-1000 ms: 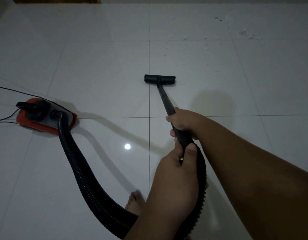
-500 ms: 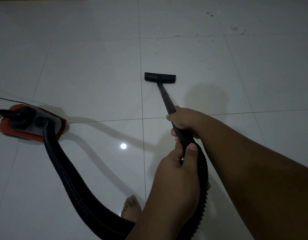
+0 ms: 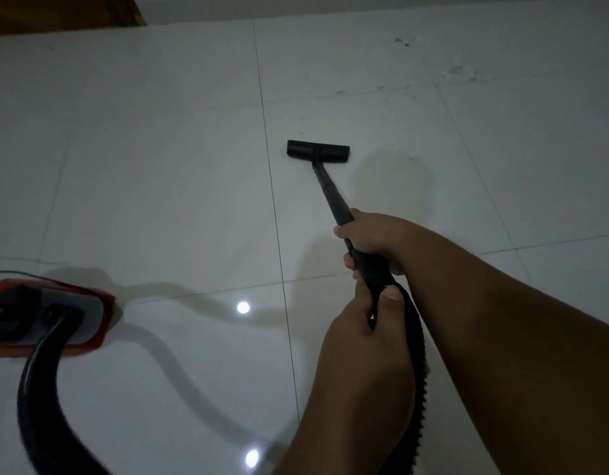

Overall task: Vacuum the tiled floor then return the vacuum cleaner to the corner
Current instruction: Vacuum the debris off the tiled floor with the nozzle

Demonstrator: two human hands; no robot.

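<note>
- The right hand (image 3: 371, 241) is closed round the black wand (image 3: 330, 192). The left hand (image 3: 361, 344) grips its near end, where the ribbed hose (image 3: 37, 389) joins, with the thumb on top.
- The floor nozzle (image 3: 317, 151) lies flat on the tiled floor (image 3: 159, 166), just right of a grout line.
- The vacuum cleaner (image 3: 56, 317), red and grey, sits at the far left, well apart from the nozzle.
- The hose runs from the cleaner down out of view. A longer push forward could probably pull it taut and drag or tip the cleaner.
- That low loop of hose, and the thin cord (image 3: 15, 271) beside the cleaner, lie where a step could catch them on glossy tile.
- The specks of dirt (image 3: 464, 70) sit far ahead to the right, well beyond the nozzle. In this dim light they could be missed.
- No brand, label or writing can be read; the cleaner's casing is dark and blurred.
</note>
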